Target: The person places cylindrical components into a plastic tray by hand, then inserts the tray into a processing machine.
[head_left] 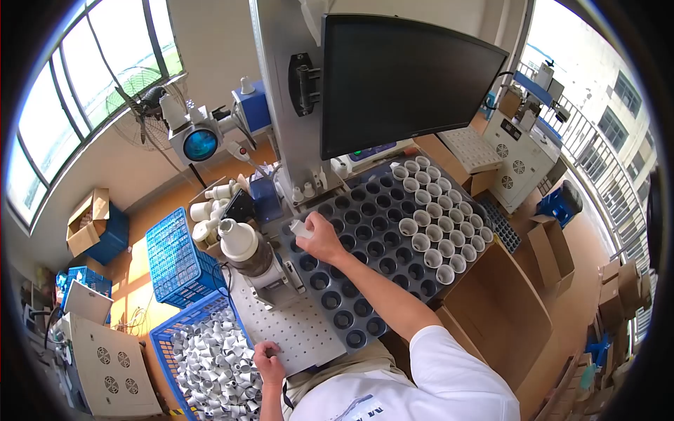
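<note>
My right hand (321, 242) is closed around a small white plastic fitting (300, 229), over the far-left corner of a black tray (330, 270) with round pockets. Many pockets at the tray's right hold upright white cup-like fittings (426, 219). At the edge of the perforated metal plate (284, 330) rests my left hand (269, 362), fingers curled; whether anything is in them is hidden. Beside it stands a blue basket (163, 345) heaped with loose white and grey fittings (214, 365). A larger white fitting (239, 242) sits on a machine fixture (270, 277) between the hands and the window side.
A dark monitor (407, 81) and a metal column (284, 105) rise behind the tray. A lens head (200, 144) reaches out to the left. An open cardboard box (502, 309) stands to the right, and a stacked blue crate (175, 256) to the left.
</note>
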Motion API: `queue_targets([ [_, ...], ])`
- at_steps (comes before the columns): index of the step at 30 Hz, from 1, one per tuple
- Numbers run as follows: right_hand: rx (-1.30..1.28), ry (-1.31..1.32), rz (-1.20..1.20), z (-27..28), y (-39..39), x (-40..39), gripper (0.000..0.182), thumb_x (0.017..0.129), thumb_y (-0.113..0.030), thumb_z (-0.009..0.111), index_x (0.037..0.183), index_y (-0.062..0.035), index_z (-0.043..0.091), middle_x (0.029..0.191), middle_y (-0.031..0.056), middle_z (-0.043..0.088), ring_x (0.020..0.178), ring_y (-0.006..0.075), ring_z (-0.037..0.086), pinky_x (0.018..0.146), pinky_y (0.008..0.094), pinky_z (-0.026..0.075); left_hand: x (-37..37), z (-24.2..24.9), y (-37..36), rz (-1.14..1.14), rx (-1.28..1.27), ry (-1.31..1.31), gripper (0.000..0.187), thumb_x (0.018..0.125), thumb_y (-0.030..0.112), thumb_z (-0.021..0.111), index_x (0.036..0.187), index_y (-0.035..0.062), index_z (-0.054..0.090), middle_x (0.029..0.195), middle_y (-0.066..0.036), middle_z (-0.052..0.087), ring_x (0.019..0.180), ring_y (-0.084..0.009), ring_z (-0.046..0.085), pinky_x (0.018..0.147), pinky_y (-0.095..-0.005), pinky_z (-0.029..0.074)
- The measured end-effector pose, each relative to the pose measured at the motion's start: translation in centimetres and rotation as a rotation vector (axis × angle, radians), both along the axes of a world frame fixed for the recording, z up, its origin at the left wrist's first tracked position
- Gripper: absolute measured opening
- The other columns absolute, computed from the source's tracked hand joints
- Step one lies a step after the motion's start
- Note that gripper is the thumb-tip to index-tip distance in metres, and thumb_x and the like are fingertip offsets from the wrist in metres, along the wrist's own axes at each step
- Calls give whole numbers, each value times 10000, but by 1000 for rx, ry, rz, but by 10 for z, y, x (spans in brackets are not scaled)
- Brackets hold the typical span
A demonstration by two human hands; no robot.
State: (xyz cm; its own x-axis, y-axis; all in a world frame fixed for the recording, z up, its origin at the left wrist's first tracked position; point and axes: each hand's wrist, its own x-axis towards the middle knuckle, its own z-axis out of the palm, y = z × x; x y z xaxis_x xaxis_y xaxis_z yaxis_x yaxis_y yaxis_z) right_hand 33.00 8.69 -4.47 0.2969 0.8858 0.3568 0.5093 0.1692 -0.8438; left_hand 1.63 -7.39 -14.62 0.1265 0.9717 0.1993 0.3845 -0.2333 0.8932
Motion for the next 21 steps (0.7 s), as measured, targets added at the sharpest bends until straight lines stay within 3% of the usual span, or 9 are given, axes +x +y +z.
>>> queue_targets([
  [7,51,122,-3,-11,-2,0,370,714,-184,750,782,-40,415,717,84,502,663,213,487,649,342,450,0,9,-2,62,-18,61,300,566,-80,395,793,22,563,829,-147,569,815,-332,553,789,-361,467],
  [21,33,165,32,-12,-2,3,392,737,-178,758,771,-45,391,739,68,509,665,187,460,645,317,444,1,12,-3,54,-25,61,298,569,-88,407,800,14,566,843,-153,575,841,-337,558,806,-363,469],
])
